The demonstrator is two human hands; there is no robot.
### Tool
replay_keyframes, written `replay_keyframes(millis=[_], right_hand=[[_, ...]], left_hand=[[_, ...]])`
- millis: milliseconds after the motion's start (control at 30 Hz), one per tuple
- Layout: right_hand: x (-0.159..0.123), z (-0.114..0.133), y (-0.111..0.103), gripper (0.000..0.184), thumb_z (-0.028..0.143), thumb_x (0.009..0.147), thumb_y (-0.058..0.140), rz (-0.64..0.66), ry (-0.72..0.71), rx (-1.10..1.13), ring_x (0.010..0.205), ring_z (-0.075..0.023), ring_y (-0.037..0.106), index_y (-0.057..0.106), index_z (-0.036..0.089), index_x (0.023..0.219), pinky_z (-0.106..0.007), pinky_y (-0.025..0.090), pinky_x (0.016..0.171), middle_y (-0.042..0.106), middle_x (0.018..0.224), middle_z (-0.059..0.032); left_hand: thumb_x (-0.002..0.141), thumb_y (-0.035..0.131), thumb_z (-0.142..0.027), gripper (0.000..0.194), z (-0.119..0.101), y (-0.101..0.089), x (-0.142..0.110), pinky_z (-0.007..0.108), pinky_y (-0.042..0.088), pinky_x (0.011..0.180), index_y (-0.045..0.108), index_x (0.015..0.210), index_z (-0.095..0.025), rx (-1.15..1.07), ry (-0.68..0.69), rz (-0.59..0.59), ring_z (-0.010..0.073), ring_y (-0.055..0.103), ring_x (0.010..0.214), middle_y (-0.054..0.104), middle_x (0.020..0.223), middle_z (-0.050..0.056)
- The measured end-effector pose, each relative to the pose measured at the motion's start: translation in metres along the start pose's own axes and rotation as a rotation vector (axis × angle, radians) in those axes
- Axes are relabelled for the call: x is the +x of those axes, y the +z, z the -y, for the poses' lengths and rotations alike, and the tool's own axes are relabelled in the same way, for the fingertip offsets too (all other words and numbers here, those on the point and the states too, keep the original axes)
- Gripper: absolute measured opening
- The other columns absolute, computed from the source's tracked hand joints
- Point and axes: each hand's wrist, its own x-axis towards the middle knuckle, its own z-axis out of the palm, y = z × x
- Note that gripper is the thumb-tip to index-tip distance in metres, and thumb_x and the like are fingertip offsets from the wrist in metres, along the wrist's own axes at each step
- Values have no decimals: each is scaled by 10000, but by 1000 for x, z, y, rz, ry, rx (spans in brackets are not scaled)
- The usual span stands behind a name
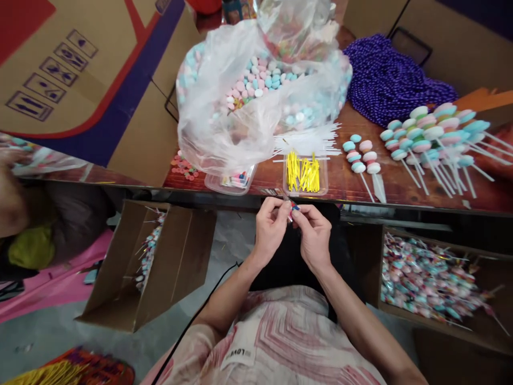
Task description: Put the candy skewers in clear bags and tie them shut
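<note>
My left hand (269, 229) and my right hand (316, 235) meet in front of the table edge, both with fingers pinched. Between the fingertips is a small red, blue and white piece (295, 207), mostly covered and too small to name surely. Just beyond the hands, a clear tray (325, 184) holds yellow twist ties (306, 174). Left of that tray lies a plastic lid (212, 184) with small printed pieces on it. White sticks (316, 140) lie behind the trays. To the right are two candy skewers (355, 158) of pastel sweets on the table.
A large plastic bag (248, 128) of pastel candies stands at the back. Purple cord (395, 75) and a heap of candy skewers (436, 133) are at right. Cardboard boxes with wrapped candies stand below, left (176, 262) and right (366, 251). Another person's arm (11, 198) shows at far left.
</note>
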Motion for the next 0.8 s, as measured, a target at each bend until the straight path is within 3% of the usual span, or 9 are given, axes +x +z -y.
replay_keyframes(millis=[133, 233, 333, 433, 500, 600, 800], right_hand=[[6, 8, -12, 196, 346, 805, 702, -45, 17, 43, 574, -86, 460, 617, 184, 735, -226, 387, 551, 559, 660, 37], [10, 11, -20, 230, 353, 820, 699, -22, 11, 32, 564, -82, 427, 600, 180, 704, -222, 360, 542, 528, 638, 44], [10, 11, -27, 262, 353, 839, 696, -12, 9, 17, 558, -79, 401, 589, 176, 678, -218, 338, 530, 507, 618, 48], [6, 9, -31, 256, 365, 863, 682, -20, -8, -8, 583, -84, 432, 607, 179, 704, -217, 373, 558, 527, 641, 45], [3, 9, -32, 198, 365, 864, 686, 11, -27, -10, 658, -99, 508, 650, 187, 785, -230, 437, 640, 580, 708, 34], [-1, 10, -32, 153, 340, 834, 722, 24, -56, -18, 729, -121, 566, 680, 193, 835, -258, 474, 724, 623, 753, 25], [-2, 11, -32, 391, 422, 868, 664, -68, -98, -150, 568, -86, 378, 505, 185, 601, -233, 342, 545, 433, 583, 53]], left_hand=[[811, 697, -579, 422, 10, 4, -11, 212, 267, 455, 583, 739, -180, -188, -177, 30, 46, 382, 473, 493, 617, -50], [741, 772, -565, 431, 14, 11, -13, 200, 321, 481, 644, 786, -156, -375, -356, 131, 40, 442, 516, 578, 711, -21], [654, 873, -419, 365, 14, 18, -9, 192, 403, 571, 686, 830, -160, -513, -389, 54, 41, 514, 606, 649, 814, -10], [576, 912, -289, 319, 12, 24, -4, 192, 414, 598, 678, 748, -156, -543, -401, -63, 46, 547, 631, 654, 768, -27], [544, 922, -272, 324, 12, 27, -4, 197, 423, 610, 678, 720, -152, -528, -402, -100, 53, 562, 637, 650, 734, -32], [547, 929, -328, 342, 15, 32, -9, 207, 441, 636, 678, 696, -149, -473, -331, -57, 57, 547, 623, 639, 691, -33], [739, 804, -484, 466, 23, 39, -17, 206, 368, 553, 530, 554, -155, -312, -76, -46, 56, 410, 542, 469, 558, -48]])
